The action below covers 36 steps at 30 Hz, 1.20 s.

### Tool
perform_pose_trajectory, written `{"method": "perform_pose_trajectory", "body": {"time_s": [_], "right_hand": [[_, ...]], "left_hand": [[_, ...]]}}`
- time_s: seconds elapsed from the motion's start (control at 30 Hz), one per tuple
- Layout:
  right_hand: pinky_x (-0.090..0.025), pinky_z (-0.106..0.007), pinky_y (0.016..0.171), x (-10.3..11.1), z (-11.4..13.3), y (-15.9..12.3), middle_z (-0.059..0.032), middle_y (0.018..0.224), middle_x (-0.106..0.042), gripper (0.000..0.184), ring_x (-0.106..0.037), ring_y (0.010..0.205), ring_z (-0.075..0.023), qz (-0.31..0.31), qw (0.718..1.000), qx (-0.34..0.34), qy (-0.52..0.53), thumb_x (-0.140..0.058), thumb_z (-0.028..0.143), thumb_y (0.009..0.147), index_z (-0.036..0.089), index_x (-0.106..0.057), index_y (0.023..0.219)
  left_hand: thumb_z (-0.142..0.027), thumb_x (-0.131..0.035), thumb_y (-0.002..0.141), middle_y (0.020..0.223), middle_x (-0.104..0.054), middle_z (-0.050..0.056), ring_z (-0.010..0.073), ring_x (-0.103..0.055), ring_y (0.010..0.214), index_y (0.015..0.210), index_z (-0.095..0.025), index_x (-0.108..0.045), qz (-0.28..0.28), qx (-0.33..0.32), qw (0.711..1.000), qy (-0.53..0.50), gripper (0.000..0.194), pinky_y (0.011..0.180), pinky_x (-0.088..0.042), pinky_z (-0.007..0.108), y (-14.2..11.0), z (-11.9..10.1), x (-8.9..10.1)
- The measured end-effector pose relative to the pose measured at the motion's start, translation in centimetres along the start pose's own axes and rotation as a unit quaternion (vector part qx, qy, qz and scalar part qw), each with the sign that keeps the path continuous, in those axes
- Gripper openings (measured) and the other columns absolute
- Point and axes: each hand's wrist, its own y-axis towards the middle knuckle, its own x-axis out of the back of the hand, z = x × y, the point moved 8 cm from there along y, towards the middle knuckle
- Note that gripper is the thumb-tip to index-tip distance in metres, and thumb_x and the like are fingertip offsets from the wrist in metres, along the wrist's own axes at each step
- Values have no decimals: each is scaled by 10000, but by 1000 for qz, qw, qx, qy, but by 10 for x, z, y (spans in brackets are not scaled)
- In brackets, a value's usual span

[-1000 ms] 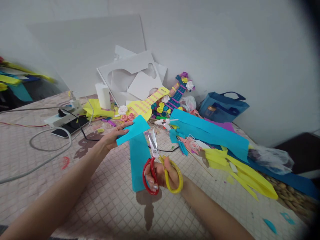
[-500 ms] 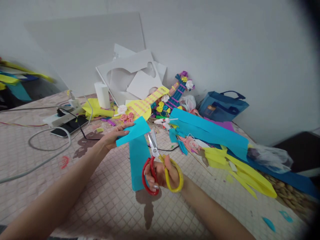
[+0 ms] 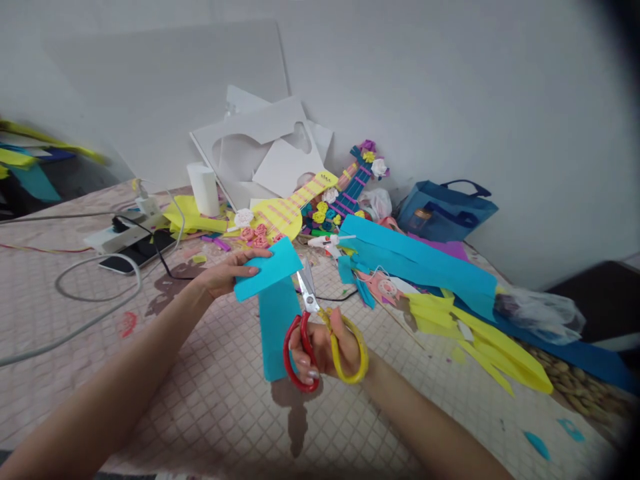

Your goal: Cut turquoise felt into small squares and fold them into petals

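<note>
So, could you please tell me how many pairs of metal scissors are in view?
1: the red-and-yellow-handled metal scissors, in the right hand, blades apart, near the bright blue paper piece in the left hand. Others may be hidden.

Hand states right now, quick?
Left hand: closed, holding blue paper.
Right hand: holding scissors, fingers through the handles, blades parted.
</note>
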Motion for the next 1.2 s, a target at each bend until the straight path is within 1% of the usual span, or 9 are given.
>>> {"method": "perform_pose_trajectory", "body": {"time_s": [0.13, 0.27, 0.4, 0.53, 0.63, 0.83, 1.07, 1.2], "right_hand": [[-357, -285, 508, -1, 0, 1, -16, 663, -493, 854, -445, 493, -108, -14, 1000, -3, 1, -216, 845, 700, 88, -557, 900], [-356, -279, 500, -3, -1, 1, -18, 661, -500, 844, -454, 491, -109, -11, 1000, 1, 11, -206, 836, 712, 90, -555, 896], [-354, -277, 488, -5, -4, 1, -4, 634, -484, 842, -457, 473, -110, -5, 1000, -2, 8, -177, 840, 709, 101, -542, 881], [-334, -266, 458, -3, -6, 1, 19, 585, -456, 837, -421, 435, -97, -5, 1000, -17, 11, -141, 854, 688, 123, -519, 842], [-319, -252, 432, -2, -7, 1, 32, 557, -441, 814, -392, 410, -86, -7, 1000, -20, 22, -120, 855, 683, 144, -494, 814], [-311, -235, 405, -1, -7, 2, 43, 548, -421, 782, -381, 391, -76, -10, 1000, 1, 23, -106, 843, 692, 159, -472, 783], [-308, -214, 381, -1, -9, 2, 50, 543, -408, 764, -356, 375, -65, 2, 999, 1, 48, -119, 840, 700, 164, -471, 763], [-306, -207, 377, -1, -9, 3, 51, 541, -416, 753, -353, 365, -61, 10, 999, 6, 53, -133, 829, 715, 162, -477, 774]], "left_hand": [[-184, -806, 572, 810, -720, 23, 146, -672, 616, 1002, -213, -694, 13, 1, 1000, 14, 445, 542, -543, 184, -1, -3, 3], [-170, -804, 582, 812, -721, 17, 149, -674, 620, 929, -229, -709, 29, 5, 1000, 10, 364, 551, -548, 188, -1, -2, 5], [-151, -802, 585, 807, -725, 21, 155, -672, 609, 909, -232, -717, 45, 14, 999, 5, 345, 543, -551, 199, -2, 0, 4], [-147, -803, 579, 799, -729, 33, 171, -680, 626, 897, -227, -719, 37, 11, 999, 4, 338, 549, -555, 206, -3, -2, 6], [-157, -800, 586, 800, -729, 24, 164, -681, 624, 896, -230, -714, 37, 16, 999, 9, 330, 558, -558, 209, -3, -1, 7], [-161, -800, 587, 813, -727, 14, 157, -682, 641, 904, -238, -709, 40, 22, 999, 14, 339, 560, -560, 210, -2, 2, 9], [-170, -813, 553, 797, -722, 25, 157, -671, 613, 896, -225, -708, 11, 30, 999, 15, 363, 540, -548, 208, -2, 1, 12], [-164, -808, 557, 792, -714, 16, 145, -669, 605, 898, -223, -707, 12, 24, 999, 20, 360, 532, -541, 190, -2, 0, 13]]}}
